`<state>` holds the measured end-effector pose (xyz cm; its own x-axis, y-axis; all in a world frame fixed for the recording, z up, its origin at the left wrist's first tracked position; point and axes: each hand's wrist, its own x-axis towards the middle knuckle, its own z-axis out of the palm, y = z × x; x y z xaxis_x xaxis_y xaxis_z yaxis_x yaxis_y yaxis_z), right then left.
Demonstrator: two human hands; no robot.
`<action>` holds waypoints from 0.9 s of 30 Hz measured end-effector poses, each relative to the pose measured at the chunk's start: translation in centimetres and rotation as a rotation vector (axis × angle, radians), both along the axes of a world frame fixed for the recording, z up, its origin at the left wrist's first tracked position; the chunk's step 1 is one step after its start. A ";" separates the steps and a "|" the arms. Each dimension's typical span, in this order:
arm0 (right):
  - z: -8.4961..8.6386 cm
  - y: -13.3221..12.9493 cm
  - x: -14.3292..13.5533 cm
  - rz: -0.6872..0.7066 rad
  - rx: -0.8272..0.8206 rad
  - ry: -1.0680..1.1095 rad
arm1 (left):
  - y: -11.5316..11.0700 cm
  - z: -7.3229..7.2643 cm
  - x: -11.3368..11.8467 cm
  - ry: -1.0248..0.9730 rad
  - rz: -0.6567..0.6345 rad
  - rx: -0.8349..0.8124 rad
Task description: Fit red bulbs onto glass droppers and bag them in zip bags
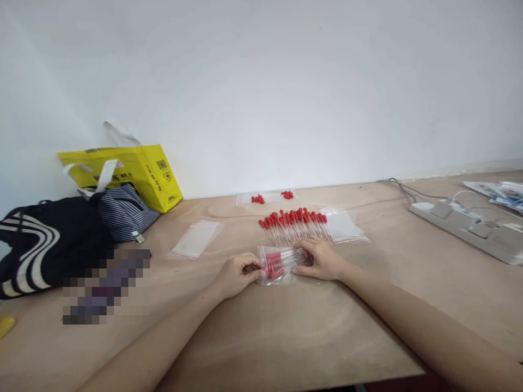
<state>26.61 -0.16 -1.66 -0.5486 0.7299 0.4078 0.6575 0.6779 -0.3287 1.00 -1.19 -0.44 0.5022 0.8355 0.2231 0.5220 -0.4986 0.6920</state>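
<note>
A clear plastic bag (267, 279) lies low over the table between my hands, with several red-tipped sticks (274, 264) inside, their red ends toward the left. My left hand (239, 274) pinches the bag's left edge between thumb and fingers. Around its right part my right hand (321, 258) is closed, gripping the bag and the pale stick ends. Just beyond, a row of loose red-tipped sticks (292, 220) lies fanned out, red ends pointing away from me. A stack of clear bags (347, 226) touches the row's right side.
More flat bags (196, 239) lie to the left. Two small red bunches (257, 200) rest on bags near the wall. At far left are a yellow bag (161, 179), a striped pouch (126, 212) and a black bag (77, 234). A power strip (469, 228) with cables stands right.
</note>
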 end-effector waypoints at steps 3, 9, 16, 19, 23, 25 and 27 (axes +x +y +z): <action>0.2 -0.1 0.0 0.016 -0.012 0.005 | 0.0 0.2 -0.3 -0.014 -0.107 -0.008; 0.4 -0.3 0.3 0.036 -0.004 -0.044 | 0.0 0.1 -0.1 0.027 -0.052 0.028; 0.3 -0.5 0.1 0.067 -0.082 -0.018 | -0.2 0.2 0.1 -0.005 -0.038 -0.001; 0.1 -0.4 0.1 0.065 -0.082 -0.016 | -0.4 0.6 0.1 -0.022 -0.130 -0.009; 0.0 -0.4 0.1 0.027 -0.040 -0.047 | -0.3 0.3 0.4 0.038 -0.017 0.063; 0.1 -0.5 0.0 -0.001 -0.007 -0.072 | -0.2 0.1 0.5 0.056 0.065 0.076; 0.2 -0.6 0.0 -0.016 0.016 -0.089 | -0.1 -0.2 0.6 0.035 0.124 0.032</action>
<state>26.57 -0.80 -1.45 -0.5719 0.7324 0.3694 0.6944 0.6720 -0.2574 1.58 -1.26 -0.63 0.4034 0.8844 0.2347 0.6049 -0.4502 0.6569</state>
